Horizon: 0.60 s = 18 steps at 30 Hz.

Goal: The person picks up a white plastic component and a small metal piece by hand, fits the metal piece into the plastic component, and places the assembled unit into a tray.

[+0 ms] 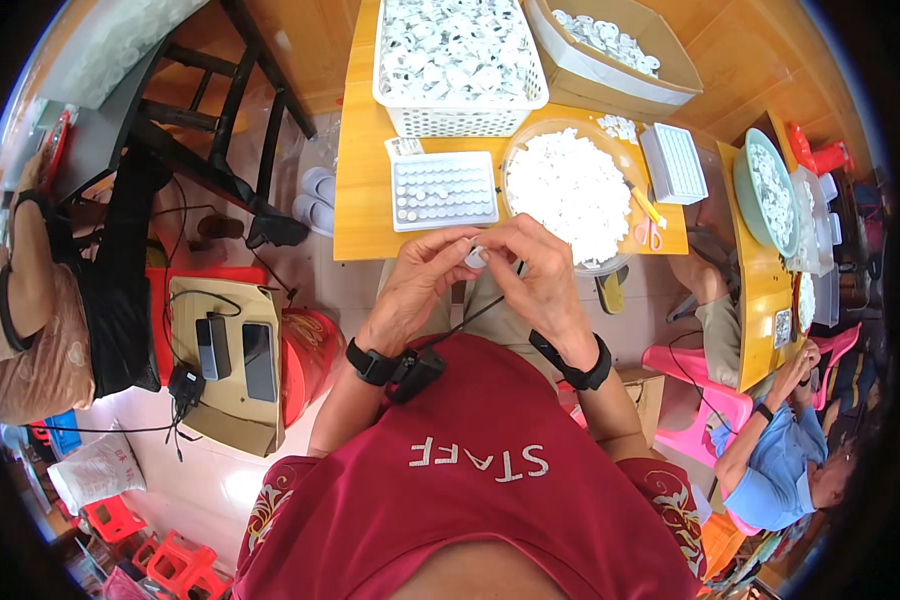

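My left hand [422,275] and my right hand [538,272] meet just off the table's near edge. Both have their fingertips pinched on one small white round plastic piece [475,258]; its finer shape is partly covered by the fingers. Just beyond them lies a white compartment tray [470,212], with several small round pieces sitting in its left-hand pockets. To its right, a wide clear round tray [511,165] holds a heap of small white parts [570,190]. A yellow cutter knife [647,205] and pink-handled scissors [649,235] rest at that tray's right side.
A white basket [460,122] and a cardboard box [625,92], both full of white parts, stand at the back, with stacked trays [676,165] at right. A box holding phone-like devices [220,415] is left. People sit on both sides; a green basin [748,190] stands far right.
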{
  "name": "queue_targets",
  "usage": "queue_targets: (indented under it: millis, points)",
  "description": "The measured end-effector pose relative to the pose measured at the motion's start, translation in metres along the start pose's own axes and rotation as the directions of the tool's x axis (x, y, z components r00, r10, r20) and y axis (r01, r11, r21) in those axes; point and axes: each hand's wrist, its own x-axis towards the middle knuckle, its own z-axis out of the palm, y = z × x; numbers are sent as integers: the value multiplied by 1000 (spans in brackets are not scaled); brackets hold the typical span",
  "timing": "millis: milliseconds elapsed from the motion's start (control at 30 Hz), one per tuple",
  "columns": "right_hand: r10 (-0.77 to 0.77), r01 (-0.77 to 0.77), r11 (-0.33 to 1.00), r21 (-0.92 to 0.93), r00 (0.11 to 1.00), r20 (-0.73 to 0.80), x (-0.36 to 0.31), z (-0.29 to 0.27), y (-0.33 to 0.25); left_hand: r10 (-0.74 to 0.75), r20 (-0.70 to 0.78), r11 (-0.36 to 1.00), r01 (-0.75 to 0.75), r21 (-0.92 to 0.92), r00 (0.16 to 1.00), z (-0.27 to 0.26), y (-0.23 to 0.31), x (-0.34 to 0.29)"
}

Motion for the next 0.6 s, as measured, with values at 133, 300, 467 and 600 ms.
queue_targets:
  millis: [133, 300, 467, 600]
  points:
    - [56, -56, 998, -5, 998, -20, 0, 0, -1, -6, 9, 1000, 5, 29, 1000, 1, -1, 0]
    - [47, -48, 999, -8, 998, -42, -4, 8, 5, 73, -36, 984, -66, 165, 997, 3, -3, 1]
    - [195, -170, 953, 252, 978, -79, -7, 8, 16, 95, -81, 983, -80, 165, 992, 7, 1, 4]
    - [486, -421, 750, 511, 874, 6, -11, 4, 20, 142, -122, 976, -118, 184, 982, 7, -3, 5]
